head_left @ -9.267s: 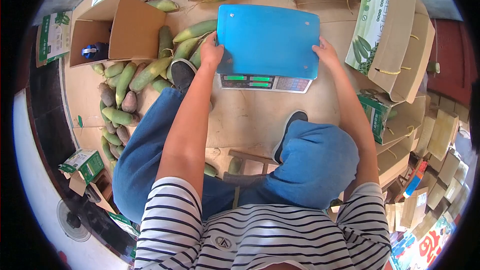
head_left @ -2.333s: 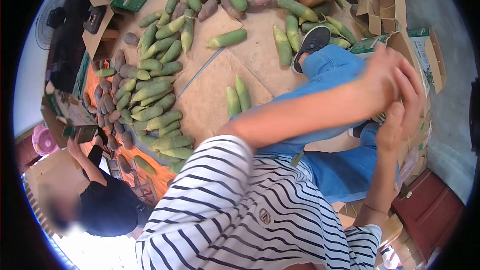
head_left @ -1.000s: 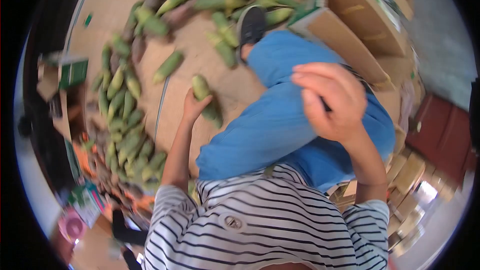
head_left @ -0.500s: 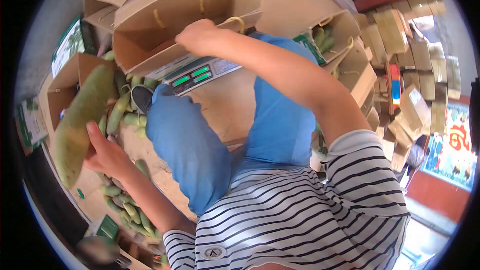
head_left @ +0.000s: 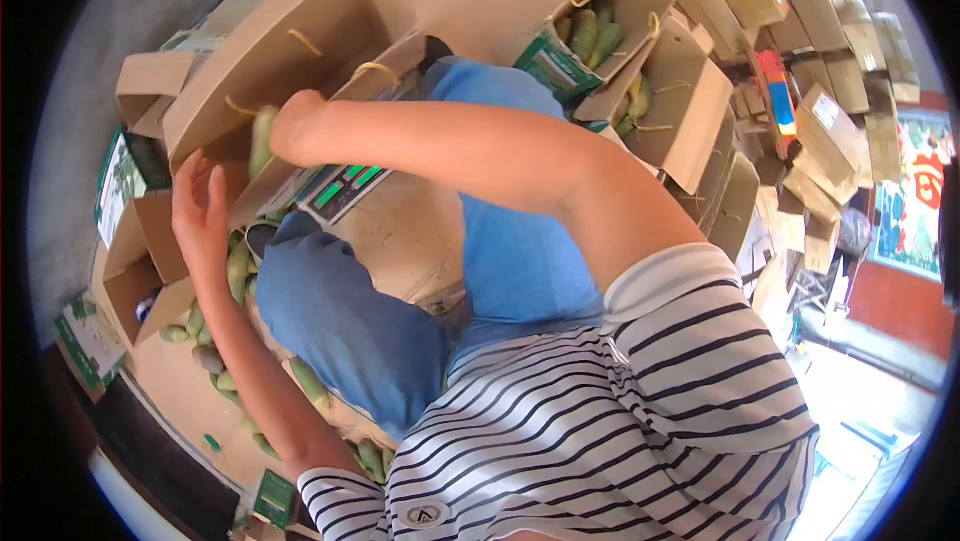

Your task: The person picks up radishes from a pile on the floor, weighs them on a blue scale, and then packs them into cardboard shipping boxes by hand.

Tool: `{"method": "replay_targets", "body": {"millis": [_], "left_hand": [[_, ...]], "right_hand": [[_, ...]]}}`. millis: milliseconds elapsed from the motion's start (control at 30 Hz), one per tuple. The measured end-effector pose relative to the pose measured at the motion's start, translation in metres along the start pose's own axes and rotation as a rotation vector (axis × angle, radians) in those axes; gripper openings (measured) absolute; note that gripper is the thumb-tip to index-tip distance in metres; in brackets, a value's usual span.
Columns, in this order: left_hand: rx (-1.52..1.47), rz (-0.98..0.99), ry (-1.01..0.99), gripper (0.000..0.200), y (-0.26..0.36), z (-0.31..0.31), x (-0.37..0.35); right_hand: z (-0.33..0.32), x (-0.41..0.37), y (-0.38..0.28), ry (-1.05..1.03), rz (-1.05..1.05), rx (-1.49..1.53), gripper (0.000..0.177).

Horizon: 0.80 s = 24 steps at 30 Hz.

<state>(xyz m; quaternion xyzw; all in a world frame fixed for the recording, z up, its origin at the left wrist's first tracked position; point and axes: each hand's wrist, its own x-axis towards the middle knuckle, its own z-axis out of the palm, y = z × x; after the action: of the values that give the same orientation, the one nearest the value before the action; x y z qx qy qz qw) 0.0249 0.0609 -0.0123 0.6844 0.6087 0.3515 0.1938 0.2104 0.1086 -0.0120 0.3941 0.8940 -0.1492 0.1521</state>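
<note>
My right hand (head_left: 298, 127) is closed at the near rim of a long cardboard box (head_left: 325, 16), its fingers mostly hidden behind the knuckles. Right against those fingers, a long green melon (head_left: 261, 141) stands nearly upright just inside the box. Just left of the melon, my left hand (head_left: 203, 209) is raised at the box's end, fingers apart and nothing in them. Below the box's near wall, a digital scale (head_left: 345, 191) shows lit green readouts.
More melons (head_left: 240, 266) lie on the floor beside my left leg. A smaller open carton (head_left: 128, 286) stands at the left. Further right is a box of melons (head_left: 597, 36), with other open boxes (head_left: 690, 106) near it. Stacked cartons (head_left: 825, 131) fill the right side.
My left hand has swung from the left up to the long box and let go of the large melon it held. A melon now shows beside my right hand. The view has shifted.
</note>
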Motion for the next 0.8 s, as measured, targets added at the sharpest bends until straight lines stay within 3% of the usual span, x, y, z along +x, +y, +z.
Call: {"method": "replay_targets", "body": {"millis": [67,100,133,200,233,333,400,500,633,733,800], "left_hand": [[-0.123,-0.030,0.212,0.033,-0.036,-0.020,-0.037],[-0.080,-0.145,0.264,0.030,-0.036,-0.029,-0.065],[0.032,-0.196,0.327,0.031,-0.062,-0.027,-0.097],[0.322,-0.390,0.240,0.035,-0.100,-0.027,-0.178],[0.443,-0.431,0.332,0.039,-0.133,-0.004,-0.232],[0.468,-1.045,0.045,0.057,-0.143,0.037,-0.359],[0.408,-1.305,-0.036,0.064,-0.146,0.070,-0.438],[0.211,-1.571,-0.159,0.066,-0.112,0.078,-0.471],[0.313,-1.637,0.095,0.066,-0.115,0.100,-0.489],[0.350,-1.758,0.179,0.063,-0.114,0.096,-0.510],[0.107,-1.908,0.182,0.060,-0.121,0.089,-0.526]], "right_hand": [[-0.012,-0.012,-0.002,-0.025,-0.027,-0.044,0.023],[-0.010,-0.010,-0.001,0.010,-0.059,-0.014,0.023],[-0.006,-0.011,0.005,0.087,-0.091,-0.015,0.024],[0.007,0.007,0.019,0.108,-0.150,0.056,0.028],[-0.006,0.005,0.009,0.007,-0.116,-0.019,0.033],[-0.005,0.008,0.009,0.120,-0.178,-0.090,0.036],[0.004,0.014,0.017,0.172,-0.246,-0.080,0.033],[-0.004,0.008,-0.002,0.093,-0.193,0.008,0.034],[-0.004,0.001,0.002,0.019,-0.178,0.148,0.034],[0.004,0.005,0.012,0.024,-0.157,0.230,0.034],[0.012,0.010,0.022,0.066,-0.183,0.273,0.034]]}}
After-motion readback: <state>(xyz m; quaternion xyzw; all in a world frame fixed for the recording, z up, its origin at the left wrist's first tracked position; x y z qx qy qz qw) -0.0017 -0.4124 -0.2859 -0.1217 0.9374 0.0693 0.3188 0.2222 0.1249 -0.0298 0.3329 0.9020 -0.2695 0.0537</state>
